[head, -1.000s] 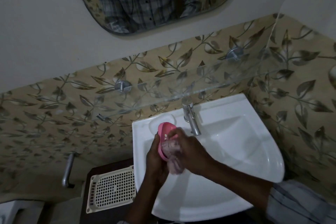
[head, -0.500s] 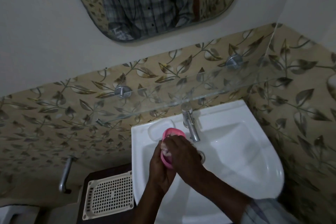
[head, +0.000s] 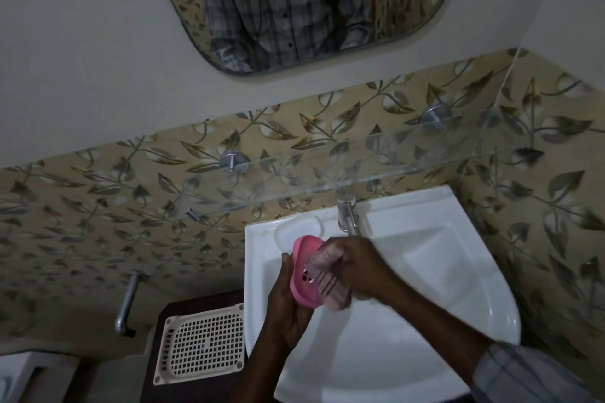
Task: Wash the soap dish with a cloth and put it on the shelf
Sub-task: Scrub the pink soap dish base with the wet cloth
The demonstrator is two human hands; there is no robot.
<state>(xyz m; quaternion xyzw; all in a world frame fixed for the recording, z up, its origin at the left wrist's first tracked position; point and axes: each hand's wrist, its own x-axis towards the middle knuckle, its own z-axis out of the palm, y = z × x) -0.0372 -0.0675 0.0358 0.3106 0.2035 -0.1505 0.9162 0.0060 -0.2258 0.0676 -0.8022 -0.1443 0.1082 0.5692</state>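
Note:
Over the white sink (head: 458,321) my left hand (head: 288,307) holds a pink soap dish (head: 302,267) from behind, tilted on edge with its hollow side facing right. My right hand (head: 357,267) grips a pale striped cloth (head: 327,278) and presses it into the dish. The cloth hangs down past the dish's lower end. A clear glass shelf (head: 327,180) runs along the tiled wall just above the sink, with nothing on it.
A chrome tap (head: 348,214) stands at the sink's back edge, close above my hands. A cream perforated tray (head: 201,345) lies on a dark stand left of the sink. A metal bar (head: 126,304) sticks out of the wall further left. A mirror (head: 294,3) hangs above.
My right hand with the cloth has slid down the dish's face, so more of the pink dish shows at the top. Both hands stay over the sink.

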